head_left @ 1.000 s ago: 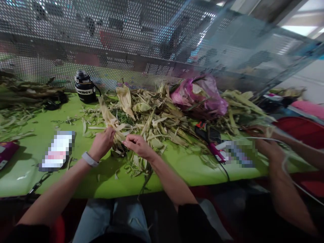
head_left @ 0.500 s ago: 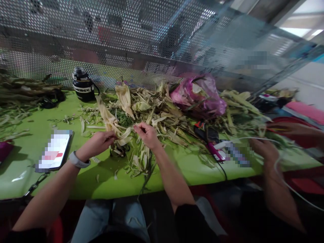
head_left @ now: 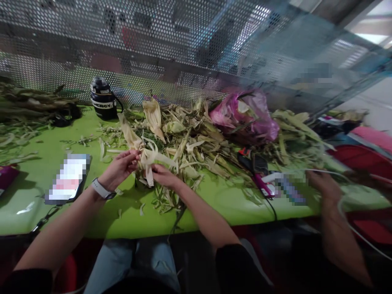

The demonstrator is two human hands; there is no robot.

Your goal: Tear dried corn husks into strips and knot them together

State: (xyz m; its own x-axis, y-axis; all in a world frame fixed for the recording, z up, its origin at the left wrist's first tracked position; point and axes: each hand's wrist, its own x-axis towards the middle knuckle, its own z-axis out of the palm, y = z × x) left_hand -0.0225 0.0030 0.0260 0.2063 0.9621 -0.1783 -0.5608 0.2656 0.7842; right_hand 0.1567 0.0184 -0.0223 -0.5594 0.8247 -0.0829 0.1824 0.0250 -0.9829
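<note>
My left hand [head_left: 124,166], with a white watch band at its wrist, pinches a bundle of pale corn husk [head_left: 148,161] over the green table. Strips of this husk stick out to the right and hang down between my hands. My right hand [head_left: 163,176] is closed at the hanging strip, its fingertips partly hidden by the husk. Just behind my left fingers stands a folded dry husk [head_left: 131,134]. Another cupped dry husk [head_left: 153,116] lies farther back, beside a heap of loose husks [head_left: 211,151].
A dark flask [head_left: 103,100] stands by the perforated metal screen [head_left: 171,49]. A phone [head_left: 69,179] on a strap lies at left. A pink plastic bag [head_left: 245,116] rests behind the husks. At right are a power bank with cable [head_left: 265,185] and another person's hand [head_left: 324,183].
My right hand has come down and left to the husk strip. My left hand has risen slightly and turned, and the pale husk now shows spread between my hands.
</note>
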